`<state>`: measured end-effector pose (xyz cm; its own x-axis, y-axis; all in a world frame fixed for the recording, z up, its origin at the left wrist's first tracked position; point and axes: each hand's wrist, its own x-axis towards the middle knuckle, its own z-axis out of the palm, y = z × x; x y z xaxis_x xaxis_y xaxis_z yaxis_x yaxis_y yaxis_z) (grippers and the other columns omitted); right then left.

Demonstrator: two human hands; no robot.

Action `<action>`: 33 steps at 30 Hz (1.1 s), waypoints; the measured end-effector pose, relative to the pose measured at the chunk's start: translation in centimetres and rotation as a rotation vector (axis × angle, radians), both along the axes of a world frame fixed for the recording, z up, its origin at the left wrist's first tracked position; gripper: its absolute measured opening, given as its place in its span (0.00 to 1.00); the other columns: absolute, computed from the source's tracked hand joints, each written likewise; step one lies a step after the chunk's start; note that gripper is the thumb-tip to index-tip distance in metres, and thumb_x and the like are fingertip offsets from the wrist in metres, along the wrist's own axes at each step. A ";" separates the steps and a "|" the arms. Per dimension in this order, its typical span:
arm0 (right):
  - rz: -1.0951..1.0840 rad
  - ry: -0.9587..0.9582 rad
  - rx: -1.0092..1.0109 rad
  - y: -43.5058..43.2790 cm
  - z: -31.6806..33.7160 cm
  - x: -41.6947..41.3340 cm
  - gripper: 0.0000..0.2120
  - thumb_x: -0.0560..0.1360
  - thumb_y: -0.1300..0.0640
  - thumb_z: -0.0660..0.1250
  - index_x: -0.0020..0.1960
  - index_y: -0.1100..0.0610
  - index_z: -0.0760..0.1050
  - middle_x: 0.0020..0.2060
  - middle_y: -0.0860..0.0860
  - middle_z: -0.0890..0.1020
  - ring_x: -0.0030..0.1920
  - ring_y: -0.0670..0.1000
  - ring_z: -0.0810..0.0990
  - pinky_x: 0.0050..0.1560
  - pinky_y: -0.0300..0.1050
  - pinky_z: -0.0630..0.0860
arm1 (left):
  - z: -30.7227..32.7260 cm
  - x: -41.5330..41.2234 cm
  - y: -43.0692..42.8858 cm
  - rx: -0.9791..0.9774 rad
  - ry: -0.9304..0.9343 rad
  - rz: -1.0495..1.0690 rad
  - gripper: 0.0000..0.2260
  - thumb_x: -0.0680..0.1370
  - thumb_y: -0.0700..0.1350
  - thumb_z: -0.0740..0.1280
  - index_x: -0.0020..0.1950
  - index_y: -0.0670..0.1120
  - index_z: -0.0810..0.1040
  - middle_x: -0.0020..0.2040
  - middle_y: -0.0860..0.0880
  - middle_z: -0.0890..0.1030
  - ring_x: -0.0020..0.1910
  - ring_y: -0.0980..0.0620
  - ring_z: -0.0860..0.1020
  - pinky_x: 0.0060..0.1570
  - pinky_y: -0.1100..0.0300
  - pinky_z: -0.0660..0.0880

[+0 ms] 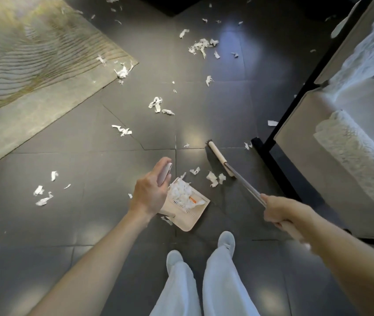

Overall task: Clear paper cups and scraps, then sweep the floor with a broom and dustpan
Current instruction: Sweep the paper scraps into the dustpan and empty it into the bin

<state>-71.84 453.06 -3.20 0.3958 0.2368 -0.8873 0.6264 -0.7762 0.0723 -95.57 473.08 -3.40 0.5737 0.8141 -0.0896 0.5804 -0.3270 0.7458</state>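
I look down on a dark tiled floor [103, 137] strewn with torn white paper scraps [157, 104]. My left hand [151, 190] is wrapped around the pale top of the dustpan handle [165, 173], the fingers curled together on it with the thumb laid along its near side. Directly below and to the right of those fingers sits the cream dustpan [188, 215], resting on the floor with a heap of white scraps in its tray; something small and orange lies among them, and I cannot tell what it is.

My right hand [277, 212] is closed in a fist around the metal broom handle [243, 181], fingers pressed tight together over the shaft. The shaft runs away from those fingers, up and to the left, to the broom head [219, 159], which lies on the floor beyond the dustpan's open side. A few loose scraps [213, 179] lie between the broom head and the dustpan, just past my left fingertips.

Farther out from both hands more scraps are scattered: a cluster [200, 46] far ahead, some on the corner of a pale patterned rug [33, 87] to the far left, others well left of my left hand. A light-coloured piece of furniture on a dark frame [341, 124] stands to the right of the broom. My two white shoes [226, 241] stand just behind the dustpan.
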 end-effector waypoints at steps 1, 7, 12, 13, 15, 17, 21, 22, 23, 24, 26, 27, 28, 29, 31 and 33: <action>0.020 0.008 -0.006 0.1 -0.7 -1.5 0.40 0.71 0.63 0.60 0.79 0.49 0.48 0.61 0.54 0.77 0.51 0.54 0.80 0.37 0.40 0.75 | -0.2 -0.3 0.7 -0.016 -0.006 0.013 0.17 0.79 0.45 0.66 0.57 0.67 0.68 0.38 0.50 0.79 0.39 0.44 0.77 0.39 0.58 0.71; -0.012 0.229 0.002 0.4 -1.4 -8.6 0.40 0.72 0.63 0.60 0.78 0.45 0.48 0.42 0.55 0.82 0.33 0.51 0.81 0.38 0.46 0.80 | -0.6 1.0 4.3 -0.076 -0.085 -0.007 0.14 0.78 0.45 0.66 0.61 0.60 0.75 0.45 0.53 0.80 0.46 0.46 0.79 0.42 0.62 0.70; -0.132 0.371 0.027 1.4 1.6 -9.5 0.37 0.75 0.62 0.63 0.76 0.40 0.52 0.48 0.56 0.80 0.36 0.50 0.78 0.40 0.45 0.81 | -0.1 0.6 5.5 -0.090 -0.103 -0.025 0.15 0.79 0.45 0.66 0.64 0.58 0.75 0.52 0.52 0.82 0.51 0.49 0.79 0.47 0.63 0.71; -0.124 0.369 0.038 1.9 2.5 -9.2 0.36 0.75 0.61 0.63 0.76 0.40 0.52 0.49 0.57 0.81 0.37 0.51 0.78 0.43 0.46 0.82 | 0.2 0.3 6.0 -0.092 -0.112 -0.018 0.15 0.79 0.46 0.66 0.63 0.60 0.75 0.50 0.53 0.82 0.50 0.51 0.79 0.46 0.64 0.70; -0.141 0.368 0.079 3.0 4.0 -8.2 0.35 0.76 0.60 0.63 0.76 0.41 0.52 0.44 0.57 0.82 0.34 0.50 0.77 0.42 0.46 0.81 | 1.1 0.1 7.2 -0.081 -0.133 0.021 0.14 0.78 0.46 0.66 0.61 0.61 0.75 0.47 0.56 0.80 0.47 0.53 0.78 0.43 0.67 0.69; -0.233 0.367 0.150 4.3 5.0 -6.8 0.35 0.77 0.59 0.64 0.77 0.42 0.51 0.34 0.53 0.79 0.26 0.47 0.75 0.33 0.43 0.78 | 2.3 0.5 8.6 -0.036 -0.160 0.052 0.14 0.78 0.44 0.67 0.62 0.57 0.77 0.46 0.56 0.79 0.44 0.56 0.77 0.43 0.71 0.67; -0.406 0.355 0.270 7.6 6.4 -2.1 0.37 0.78 0.60 0.65 0.78 0.44 0.48 0.30 0.53 0.74 0.22 0.46 0.71 0.26 0.42 0.73 | 4.9 3.8 12.0 0.040 -0.229 0.083 0.15 0.78 0.42 0.67 0.64 0.51 0.77 0.51 0.55 0.81 0.48 0.63 0.75 0.44 0.80 0.65; -0.439 0.351 0.297 8.6 6.7 -0.7 0.37 0.78 0.61 0.65 0.78 0.44 0.49 0.29 0.53 0.74 0.21 0.46 0.70 0.25 0.41 0.72 | 5.5 5.1 12.9 0.065 -0.242 0.084 0.15 0.78 0.43 0.67 0.64 0.50 0.76 0.53 0.54 0.82 0.50 0.61 0.76 0.47 0.78 0.66; -0.461 0.346 0.324 9.6 7.1 0.8 0.37 0.78 0.61 0.65 0.78 0.45 0.49 0.28 0.53 0.73 0.21 0.47 0.70 0.25 0.41 0.72 | 6.1 6.6 13.9 0.089 -0.259 0.086 0.15 0.78 0.43 0.68 0.64 0.50 0.77 0.55 0.53 0.82 0.51 0.57 0.78 0.49 0.73 0.68; -0.477 0.342 0.351 10.6 7.3 2.4 0.37 0.78 0.61 0.65 0.78 0.45 0.49 0.27 0.53 0.73 0.21 0.47 0.69 0.24 0.41 0.72 | 6.7 8.2 15.0 0.110 -0.276 0.086 0.14 0.78 0.43 0.68 0.64 0.49 0.77 0.55 0.53 0.82 0.52 0.54 0.78 0.51 0.68 0.70; -0.505 0.339 0.399 12.8 7.8 5.9 0.37 0.77 0.61 0.66 0.78 0.45 0.50 0.25 0.52 0.72 0.21 0.47 0.69 0.24 0.41 0.72 | 8.0 11.9 17.4 0.134 -0.299 0.075 0.14 0.78 0.42 0.68 0.63 0.50 0.76 0.53 0.56 0.81 0.50 0.53 0.79 0.51 0.62 0.72; -0.516 0.334 0.420 14.1 8.0 7.8 0.36 0.77 0.61 0.66 0.78 0.45 0.51 0.24 0.51 0.73 0.20 0.47 0.70 0.24 0.41 0.72 | 8.5 13.9 18.7 0.146 -0.308 0.062 0.15 0.77 0.42 0.68 0.64 0.50 0.76 0.52 0.58 0.79 0.49 0.55 0.78 0.51 0.61 0.73; -0.518 0.324 0.441 15.4 8.4 9.7 0.36 0.77 0.61 0.66 0.78 0.45 0.51 0.24 0.51 0.73 0.20 0.46 0.70 0.23 0.40 0.71 | 9.1 16.0 20.0 0.162 -0.320 0.054 0.15 0.77 0.42 0.69 0.64 0.51 0.76 0.52 0.59 0.78 0.48 0.58 0.77 0.51 0.62 0.73; -0.513 0.310 0.461 16.8 8.9 11.7 0.36 0.77 0.61 0.66 0.78 0.46 0.52 0.25 0.51 0.73 0.19 0.46 0.70 0.23 0.40 0.71 | 9.7 18.2 21.4 0.176 -0.338 0.051 0.16 0.77 0.42 0.69 0.64 0.51 0.76 0.52 0.60 0.77 0.48 0.61 0.75 0.51 0.65 0.72; -0.510 0.299 0.497 19.6 10.1 15.5 0.36 0.77 0.61 0.66 0.78 0.47 0.51 0.26 0.52 0.73 0.19 0.46 0.70 0.23 0.40 0.71 | 10.9 22.3 23.9 0.181 -0.364 0.047 0.17 0.77 0.42 0.69 0.65 0.51 0.76 0.54 0.61 0.77 0.50 0.62 0.76 0.53 0.66 0.72; -0.513 0.292 0.516 22.3 11.5 19.2 0.37 0.77 0.61 0.66 0.78 0.46 0.50 0.26 0.52 0.73 0.20 0.47 0.70 0.24 0.41 0.72 | 12.3 26.1 26.1 0.195 -0.389 0.032 0.17 0.78 0.42 0.68 0.66 0.51 0.75 0.54 0.59 0.77 0.52 0.56 0.78 0.55 0.58 0.77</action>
